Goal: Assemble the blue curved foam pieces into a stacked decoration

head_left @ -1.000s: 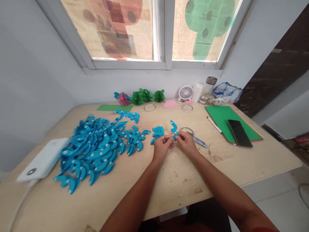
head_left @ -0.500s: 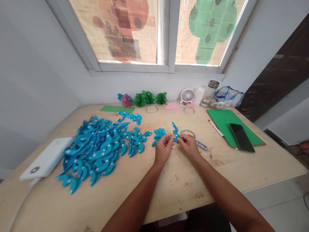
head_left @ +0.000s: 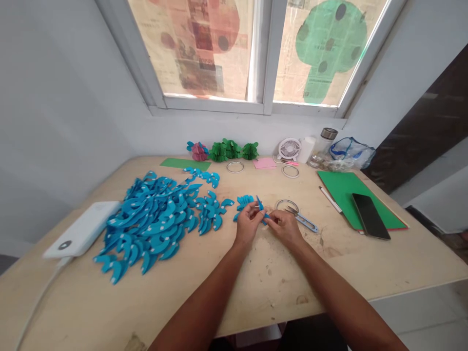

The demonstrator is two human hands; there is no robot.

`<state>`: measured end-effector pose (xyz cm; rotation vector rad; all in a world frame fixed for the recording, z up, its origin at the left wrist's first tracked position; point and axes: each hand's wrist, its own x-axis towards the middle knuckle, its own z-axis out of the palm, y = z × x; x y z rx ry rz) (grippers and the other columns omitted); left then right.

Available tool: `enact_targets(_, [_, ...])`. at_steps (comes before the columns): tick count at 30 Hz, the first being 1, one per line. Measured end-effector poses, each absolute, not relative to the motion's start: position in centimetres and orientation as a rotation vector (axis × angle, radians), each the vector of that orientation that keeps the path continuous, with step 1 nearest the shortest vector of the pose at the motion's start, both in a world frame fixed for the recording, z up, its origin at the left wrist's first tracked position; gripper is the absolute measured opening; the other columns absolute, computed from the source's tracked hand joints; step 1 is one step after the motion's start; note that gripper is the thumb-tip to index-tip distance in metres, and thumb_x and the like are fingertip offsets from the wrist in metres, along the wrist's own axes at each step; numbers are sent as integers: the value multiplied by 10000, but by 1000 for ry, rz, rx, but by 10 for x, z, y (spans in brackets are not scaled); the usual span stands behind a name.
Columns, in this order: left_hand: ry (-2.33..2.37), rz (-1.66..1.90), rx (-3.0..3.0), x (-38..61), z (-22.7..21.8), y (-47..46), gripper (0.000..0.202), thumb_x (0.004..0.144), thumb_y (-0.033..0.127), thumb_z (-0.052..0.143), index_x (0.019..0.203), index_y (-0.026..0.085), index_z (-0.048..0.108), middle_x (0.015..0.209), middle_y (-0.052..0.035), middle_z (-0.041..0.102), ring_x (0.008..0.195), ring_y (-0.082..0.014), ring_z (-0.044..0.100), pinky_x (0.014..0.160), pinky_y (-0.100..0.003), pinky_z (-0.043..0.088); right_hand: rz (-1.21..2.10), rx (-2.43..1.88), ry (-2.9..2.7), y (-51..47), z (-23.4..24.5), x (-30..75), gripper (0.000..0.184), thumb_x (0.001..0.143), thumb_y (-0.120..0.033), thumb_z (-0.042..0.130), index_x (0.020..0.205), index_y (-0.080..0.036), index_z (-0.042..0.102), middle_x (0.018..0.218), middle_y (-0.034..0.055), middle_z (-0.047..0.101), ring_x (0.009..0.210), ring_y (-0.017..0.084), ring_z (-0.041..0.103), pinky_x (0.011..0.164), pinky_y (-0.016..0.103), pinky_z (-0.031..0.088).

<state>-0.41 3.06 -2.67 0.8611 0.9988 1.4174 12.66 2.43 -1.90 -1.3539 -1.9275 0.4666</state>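
My left hand [head_left: 247, 224] and my right hand [head_left: 284, 225] meet over the middle of the wooden table [head_left: 256, 278]. Both pinch one curved blue paper piece [head_left: 260, 204] between fingertips, its upper end sticking up between the hands. A small stack of joined blue pieces [head_left: 243, 202] lies just beyond my left hand. To the left spreads a large heap of the same blue crescent pieces [head_left: 153, 222], each with white tape tabs. A tape ring [head_left: 286, 204] and blue-handled snips [head_left: 303, 220] lie just past my right hand.
A white box [head_left: 82, 235] with a cable sits at the far left. Green sheets [head_left: 356, 197] with a black phone [head_left: 370, 209] and a pen lie right. Along the wall stand paper flowers [head_left: 228, 150], more tape rings, pink notes, a small fan [head_left: 289, 148], a jar and a clear pouch.
The blue piece in my fingers has tipped lower and turned edge-on. My hands stay together at the same spot. The camera has shifted, sliding the scene slightly right.
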Motion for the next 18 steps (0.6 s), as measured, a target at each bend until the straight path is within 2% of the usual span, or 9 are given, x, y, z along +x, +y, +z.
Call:
enact_targets(7, [876,1369,752,-6,-23,30,471,579,270,724,1016,136,611,808,-66,683,747,-179,638,643,-268,481,687,-1289,-1833,27,-22,129,322,822,-358,473,575,-176,573,500,-15,493,494,113,434,484,220,308])
enact_targets(18, [837,1315,682,-7,-22,29,471,571,222,706,1022,134,602,817,-62,681,750,-178,644,637,-255,457,455,-1383,-1923,23,-17,125,223,755,-295,569,566,-176,558,542,-11,543,524,106,443,522,218,303])
